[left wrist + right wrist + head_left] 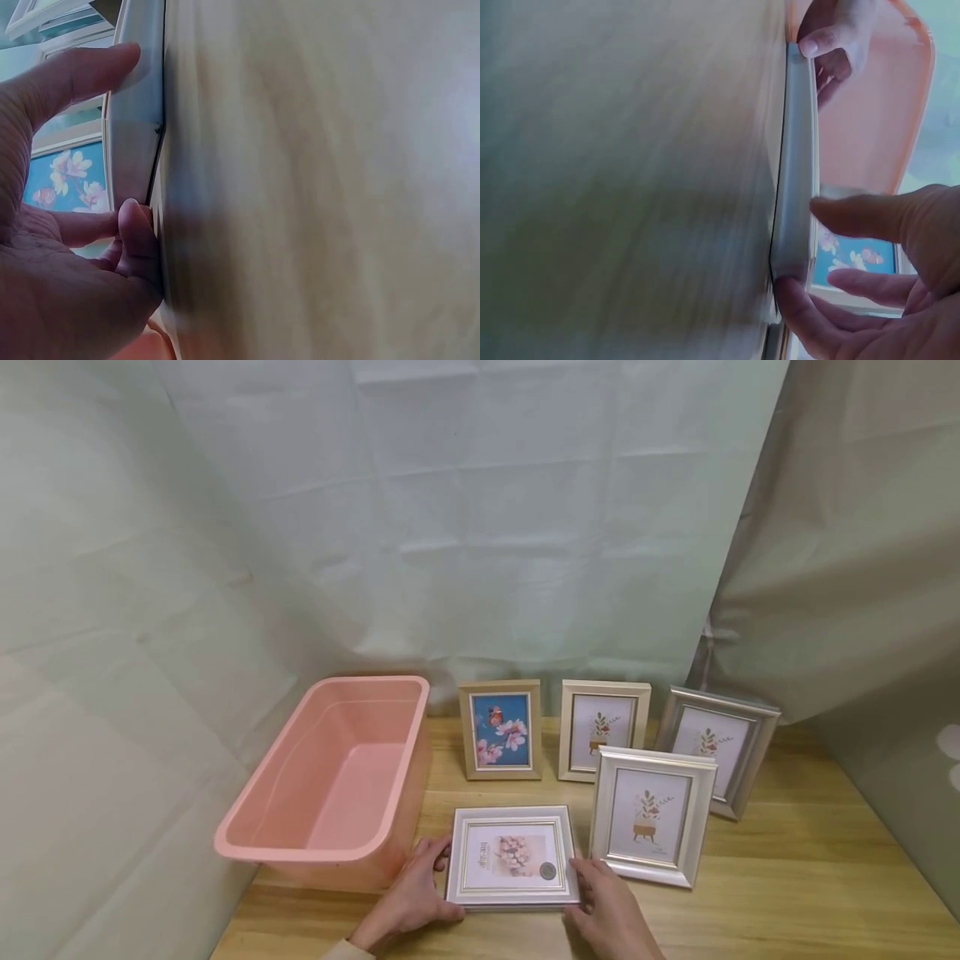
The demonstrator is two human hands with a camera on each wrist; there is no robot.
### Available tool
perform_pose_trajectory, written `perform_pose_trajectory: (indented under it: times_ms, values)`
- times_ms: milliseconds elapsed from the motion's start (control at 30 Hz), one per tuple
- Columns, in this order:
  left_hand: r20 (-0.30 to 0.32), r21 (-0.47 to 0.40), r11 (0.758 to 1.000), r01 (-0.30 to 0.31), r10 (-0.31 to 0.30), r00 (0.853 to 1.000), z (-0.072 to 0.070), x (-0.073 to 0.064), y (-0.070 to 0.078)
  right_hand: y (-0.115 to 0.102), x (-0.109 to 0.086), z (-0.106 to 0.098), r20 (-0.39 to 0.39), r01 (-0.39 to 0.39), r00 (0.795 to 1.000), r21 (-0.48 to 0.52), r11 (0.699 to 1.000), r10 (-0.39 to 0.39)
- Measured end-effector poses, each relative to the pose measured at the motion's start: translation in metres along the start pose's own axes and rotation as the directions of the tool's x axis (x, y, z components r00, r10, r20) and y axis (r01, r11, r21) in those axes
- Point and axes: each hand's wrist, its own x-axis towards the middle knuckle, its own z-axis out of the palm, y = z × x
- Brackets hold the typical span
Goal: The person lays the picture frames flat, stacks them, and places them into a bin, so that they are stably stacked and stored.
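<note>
A white picture frame (513,857) with a pink flower print and a round dark sticker lies face up, close over the table, its picture turned sideways. My left hand (415,892) holds its left end, thumb on the near edge and fingers curled against the side. At the opposite end my right hand (606,906) grips the near right corner between thumb and fingers. In the left wrist view, the left thumb and fingertips meet the frame's side wall (139,112). The right wrist view shows both hands along the frame's long near edge (795,165).
A pink plastic tub (405,810) stands left of the frame. Upright behind are a gold frame with a blossom picture (500,731) and a cream frame (604,731). A silver frame (720,747) and a white frame (654,818) stand to the right on the wooden table (810,860).
</note>
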Motion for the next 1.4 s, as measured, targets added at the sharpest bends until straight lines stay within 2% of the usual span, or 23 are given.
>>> perform_pose_trajectory:
  times_ms: [67, 100, 233, 333, 400, 433, 500, 667, 767, 833, 1033, 1100, 1167, 1333, 1400]
  values:
    - [-0.003, -0.003, 1.000, 0.002, -0.002, 1.000, 0.001, 0.000, 0.000, 0.003, -0.002, 0.000, -0.011, 0.024, 1.000, 0.005, 1.000, -0.023]
    - [-0.004, 0.001, 1.000, 0.004, -0.004, 1.000, 0.002, 0.000, 0.000, 0.010, -0.003, 0.002, -0.037, 0.064, 0.997, 0.002, 0.998, -0.064]
    - [-0.006, 0.012, 1.000, 0.006, -0.006, 1.000, 0.004, -0.001, -0.001, 0.014, -0.008, -0.003, -0.138, 0.149, 0.980, 0.004, 0.989, -0.147]
    - [-0.006, 0.000, 1.000, 0.003, -0.003, 1.000, 0.005, -0.001, -0.002, 0.007, -0.009, -0.021, -0.232, 0.212, 0.951, 0.012, 0.977, -0.203]
    - [-0.005, -0.009, 1.000, 0.002, -0.002, 1.000, 0.004, -0.001, -0.001, 0.005, -0.008, -0.035, -0.292, 0.275, 0.919, -0.002, 0.961, -0.263]
    - [-0.007, -0.009, 1.000, -0.006, 0.006, 1.000, 0.004, -0.001, -0.001, 0.005, -0.006, -0.043, -0.323, 0.313, 0.897, -0.021, 0.949, -0.303]
    - [-0.005, -0.013, 1.000, -0.004, 0.003, 1.000, 0.004, -0.001, -0.001, 0.006, -0.004, -0.059, -0.364, 0.346, 0.868, -0.047, 0.937, -0.339]
    - [-0.010, -0.026, 1.000, 0.002, -0.002, 1.000, 0.004, -0.002, -0.001, 0.007, 0.002, -0.099, -0.431, 0.360, 0.825, -0.100, 0.928, -0.366]
    - [-0.010, -0.019, 1.000, 0.002, -0.003, 1.000, 0.004, -0.001, -0.001, 0.011, 0.009, -0.125, -0.471, 0.377, 0.787, -0.143, 0.915, -0.398]
    - [-0.007, -0.005, 1.000, 0.004, -0.004, 1.000, 0.004, -0.001, -0.001, 0.017, 0.016, -0.143, -0.490, 0.372, 0.773, -0.165, 0.913, -0.403]
    - [0.005, 0.016, 1.000, 0.009, -0.009, 1.000, 0.003, -0.001, 0.000, 0.036, 0.039, -0.185, -0.464, 0.367, 0.769, -0.242, 0.898, -0.439]
    - [0.009, 0.015, 1.000, 0.010, -0.010, 1.000, 0.002, -0.001, 0.000, 0.041, 0.046, -0.193, -0.436, 0.380, 0.777, -0.249, 0.891, -0.453]
    - [0.013, 0.016, 1.000, 0.009, -0.009, 1.000, 0.002, -0.001, 0.001, 0.046, 0.052, -0.198, -0.399, 0.383, 0.799, -0.238, 0.893, -0.449]
    - [0.022, 0.016, 1.000, 0.011, -0.011, 1.000, 0.000, -0.001, 0.001, 0.056, 0.062, -0.206, -0.286, 0.369, 0.875, -0.129, 0.920, -0.391]
    - [0.025, 0.018, 1.000, 0.010, -0.010, 1.000, -0.001, -0.001, 0.001, 0.060, 0.064, -0.208, -0.250, 0.360, 0.895, -0.086, 0.929, -0.370]
